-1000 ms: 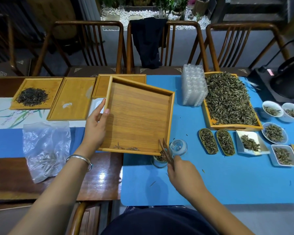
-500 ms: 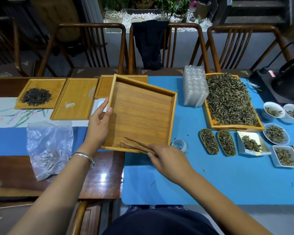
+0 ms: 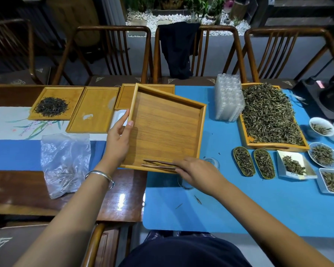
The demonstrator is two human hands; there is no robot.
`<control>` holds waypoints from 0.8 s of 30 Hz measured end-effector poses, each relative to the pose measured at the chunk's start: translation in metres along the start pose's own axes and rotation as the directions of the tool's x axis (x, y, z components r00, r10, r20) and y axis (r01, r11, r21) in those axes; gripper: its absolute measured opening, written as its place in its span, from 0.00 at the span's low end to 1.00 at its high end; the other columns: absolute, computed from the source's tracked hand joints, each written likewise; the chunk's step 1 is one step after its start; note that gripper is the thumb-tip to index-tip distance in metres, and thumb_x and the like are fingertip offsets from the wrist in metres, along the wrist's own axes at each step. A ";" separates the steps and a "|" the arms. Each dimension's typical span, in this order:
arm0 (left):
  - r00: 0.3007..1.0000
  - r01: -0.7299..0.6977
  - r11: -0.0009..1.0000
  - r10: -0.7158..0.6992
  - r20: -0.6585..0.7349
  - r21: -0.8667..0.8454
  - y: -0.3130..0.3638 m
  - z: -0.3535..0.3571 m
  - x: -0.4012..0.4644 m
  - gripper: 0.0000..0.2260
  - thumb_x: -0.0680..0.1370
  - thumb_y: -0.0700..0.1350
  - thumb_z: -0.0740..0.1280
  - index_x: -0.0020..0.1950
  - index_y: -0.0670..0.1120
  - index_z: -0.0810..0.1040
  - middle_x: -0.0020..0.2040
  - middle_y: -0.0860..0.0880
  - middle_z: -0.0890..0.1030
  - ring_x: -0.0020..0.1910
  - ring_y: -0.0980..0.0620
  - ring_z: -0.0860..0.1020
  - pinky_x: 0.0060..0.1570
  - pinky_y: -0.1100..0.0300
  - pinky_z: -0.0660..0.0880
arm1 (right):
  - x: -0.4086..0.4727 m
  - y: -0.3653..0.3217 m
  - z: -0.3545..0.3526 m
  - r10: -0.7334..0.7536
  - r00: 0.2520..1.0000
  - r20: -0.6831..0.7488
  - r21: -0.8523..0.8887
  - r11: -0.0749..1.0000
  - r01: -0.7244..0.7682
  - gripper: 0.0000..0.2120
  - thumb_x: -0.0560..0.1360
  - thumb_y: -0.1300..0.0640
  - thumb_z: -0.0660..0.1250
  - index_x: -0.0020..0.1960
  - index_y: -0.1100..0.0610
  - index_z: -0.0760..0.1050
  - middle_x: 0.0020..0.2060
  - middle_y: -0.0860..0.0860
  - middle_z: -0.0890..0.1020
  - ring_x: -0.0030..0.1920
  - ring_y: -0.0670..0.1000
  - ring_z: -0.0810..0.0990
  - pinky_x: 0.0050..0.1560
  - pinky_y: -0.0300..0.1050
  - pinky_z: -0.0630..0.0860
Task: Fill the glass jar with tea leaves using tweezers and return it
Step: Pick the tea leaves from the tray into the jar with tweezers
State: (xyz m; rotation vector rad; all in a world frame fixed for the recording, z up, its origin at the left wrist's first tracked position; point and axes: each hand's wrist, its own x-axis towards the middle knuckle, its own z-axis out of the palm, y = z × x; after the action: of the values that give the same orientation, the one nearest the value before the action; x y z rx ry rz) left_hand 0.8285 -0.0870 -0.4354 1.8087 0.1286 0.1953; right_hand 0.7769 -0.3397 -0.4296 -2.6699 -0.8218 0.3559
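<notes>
The left hand (image 3: 117,140) grips the wooden tray (image 3: 166,128) by its left rim, tilting it above the table (image 3: 123,199). The right hand (image 3: 198,171) pinches the tweezers (image 3: 158,164) closed along the tray's near edge. The glass jar (image 3: 184,183) sits mostly hidden under that wrist, on the blue mat (image 3: 258,205).

Crumpled clear plastic bag (image 3: 65,160) on the wooden worktop (image 3: 17,187), left. Stack of clear plastic blister trays (image 3: 228,99) on blue mat (image 3: 239,209). Dark cloth (image 3: 178,49) draped over middle chair.
</notes>
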 end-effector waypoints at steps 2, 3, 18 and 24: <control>1.000 0.001 1.000 -0.001 -0.006 0.007 -0.002 -0.001 0.000 0.20 0.84 0.47 0.60 0.76 0.48 0.66 0.62 0.68 0.70 0.55 0.82 0.70 0.49 0.82 0.68 | -0.012 0.014 0.000 0.033 0.999 0.011 -0.011 0.999 -0.033 0.15 0.82 0.49 0.53 0.67 0.48 0.68 0.53 0.51 0.78 0.53 0.55 0.78 0.46 0.50 0.76; 1.000 0.002 1.000 -0.002 -0.007 0.011 -0.003 -0.002 0.000 0.20 0.84 0.47 0.60 0.76 0.49 0.66 0.62 0.67 0.70 0.55 0.82 0.69 0.50 0.82 0.68 | -0.018 0.021 -0.001 0.055 0.998 0.017 -0.015 0.998 -0.055 0.15 0.82 0.48 0.53 0.67 0.47 0.68 0.53 0.51 0.77 0.53 0.55 0.78 0.46 0.50 0.76; 1.000 -0.015 1.000 0.014 0.017 0.023 0.003 0.003 0.002 0.19 0.84 0.47 0.60 0.76 0.49 0.67 0.66 0.59 0.70 0.54 0.81 0.70 0.50 0.81 0.69 | -0.067 0.079 -0.018 0.169 0.986 0.005 -0.252 0.954 -0.163 0.17 0.82 0.47 0.53 0.69 0.47 0.67 0.49 0.50 0.77 0.48 0.54 0.80 0.39 0.49 0.76; 1.000 -0.009 1.000 0.008 0.030 0.025 0.005 0.004 0.001 0.19 0.84 0.47 0.60 0.76 0.51 0.66 0.63 0.63 0.72 0.54 0.79 0.72 0.49 0.79 0.71 | -0.033 0.037 -0.022 0.034 0.997 -0.075 -0.133 0.990 -0.044 0.17 0.82 0.46 0.53 0.68 0.47 0.68 0.50 0.50 0.77 0.51 0.55 0.79 0.43 0.49 0.76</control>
State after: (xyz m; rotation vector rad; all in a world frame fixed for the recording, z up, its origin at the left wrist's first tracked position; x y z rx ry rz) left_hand 0.8303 -0.0916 -0.4317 1.8369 0.1021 0.1731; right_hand 0.7758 -0.3931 -0.4184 -2.8090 -0.7990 0.2175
